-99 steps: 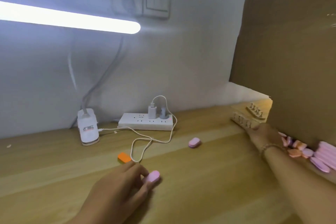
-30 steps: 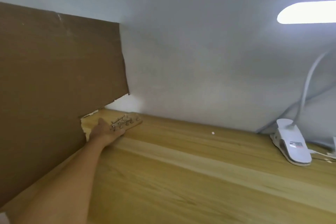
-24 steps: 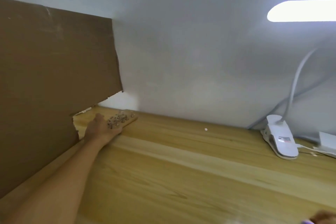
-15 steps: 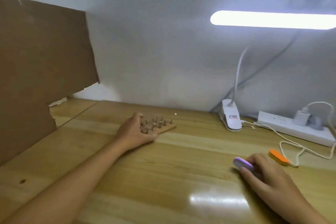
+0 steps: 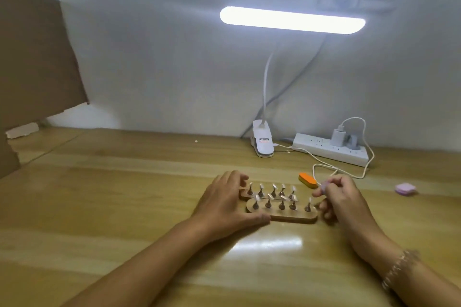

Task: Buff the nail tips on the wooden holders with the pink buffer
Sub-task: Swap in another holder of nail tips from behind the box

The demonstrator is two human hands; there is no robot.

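Two long wooden holders (image 5: 287, 217) were laid side by side on the light wooden table (image 5: 124, 207), near the person. Small clear nail tips (image 5: 257, 198) were stood up on little pegs in a row on each holder. The left end of the holders was gripped by the left hand (image 5: 224, 204), with the thumb laid along the near edge and the fingers curled over the far edge. A small pink buffer (image 5: 324, 185) was pinched in the curled fingers of the right hand (image 5: 345, 200), just beside the right end of the holders. A thin bracelet (image 5: 399, 269) was worn on the right wrist. An orange oval block (image 5: 307, 179) was seen just behind the right hand, and a flat pink block (image 5: 405, 189) was left farther right. At the far edge, a white clip lamp (image 5: 262, 142) and a white power strip (image 5: 329, 149) were set by the wall. A brown cardboard sheet (image 5: 32, 57) was stood at the left.
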